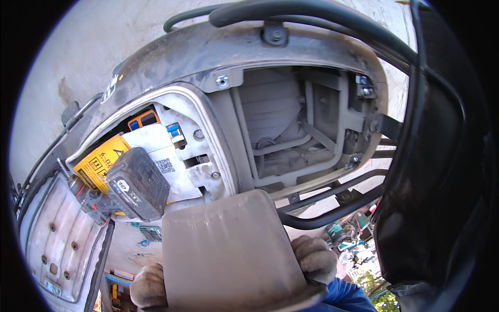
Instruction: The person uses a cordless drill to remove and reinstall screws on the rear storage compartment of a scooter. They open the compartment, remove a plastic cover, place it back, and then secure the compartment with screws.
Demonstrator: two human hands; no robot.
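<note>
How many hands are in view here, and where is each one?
2: the left hand at the lower left edge of the grey-brown panel, the right hand at its lower right edge. The panel hides part of each; no other hand shows.

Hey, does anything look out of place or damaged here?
Possibly the power tool: it lies askew over the white-rimmed open compartment, partly covering a yellow printed surface. The grey-brown panel between the left hand and right hand also shows pale scuffs near its top edge.
</note>
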